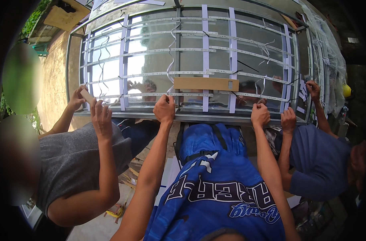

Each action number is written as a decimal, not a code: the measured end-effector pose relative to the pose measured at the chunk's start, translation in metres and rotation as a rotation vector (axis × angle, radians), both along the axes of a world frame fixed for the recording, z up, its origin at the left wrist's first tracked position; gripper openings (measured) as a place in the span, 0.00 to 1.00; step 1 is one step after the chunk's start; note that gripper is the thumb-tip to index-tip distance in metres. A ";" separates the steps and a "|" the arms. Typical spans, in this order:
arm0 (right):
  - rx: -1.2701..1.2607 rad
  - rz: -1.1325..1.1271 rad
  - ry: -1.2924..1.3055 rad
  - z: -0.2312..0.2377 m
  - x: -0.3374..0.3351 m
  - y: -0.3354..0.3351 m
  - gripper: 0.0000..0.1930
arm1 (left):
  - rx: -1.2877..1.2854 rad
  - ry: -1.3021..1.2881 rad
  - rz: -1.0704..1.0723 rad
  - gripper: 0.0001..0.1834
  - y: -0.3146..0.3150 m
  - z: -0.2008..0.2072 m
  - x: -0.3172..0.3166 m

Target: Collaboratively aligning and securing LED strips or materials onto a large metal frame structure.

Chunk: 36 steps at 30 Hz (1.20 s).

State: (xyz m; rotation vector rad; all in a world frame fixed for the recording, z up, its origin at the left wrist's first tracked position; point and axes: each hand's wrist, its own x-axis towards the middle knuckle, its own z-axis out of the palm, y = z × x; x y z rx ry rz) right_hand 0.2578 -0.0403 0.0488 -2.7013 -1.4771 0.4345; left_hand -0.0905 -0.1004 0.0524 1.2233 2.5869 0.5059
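A metal-framed panel (pixel 239 117) with a shiny backing lies before me, crossed by several rows of LED strips (pixel 191 94). At its near edge my left hand (pixel 165 109) is closed, fingertips pinched at the nearest LED strip. My right hand (pixel 260 114) is closed too, its fingertips at the same row further right; exactly what they pinch is partly hidden by the fingers. Between and just beyond my hands lies a long brown cardboard piece (pixel 203 83) with a small rectangular cutout. A wavy white wire (pixel 171 52) runs across the rows beyond my left hand.
At left, a person's hands (pixel 101 120) hold a small beige block (pixel 86 95) at the panel's corner. Another person's hands (pixel 288 119) work at the right corner. White upright bands (pixel 205 40) and black cable ties (pixel 247 65) cross the panel. Clear plastic sheeting (pixel 331 52) hangs at right.
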 end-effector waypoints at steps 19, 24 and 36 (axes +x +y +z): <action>-0.188 0.048 -0.005 0.009 -0.007 0.008 0.15 | -0.148 0.067 0.069 0.15 0.011 0.002 -0.007; -0.162 0.070 -0.006 0.005 -0.005 0.007 0.15 | -0.135 0.121 0.086 0.15 0.010 0.003 -0.007; -0.215 0.091 -0.024 0.003 -0.004 0.004 0.16 | -0.136 0.147 0.077 0.15 0.008 -0.002 -0.008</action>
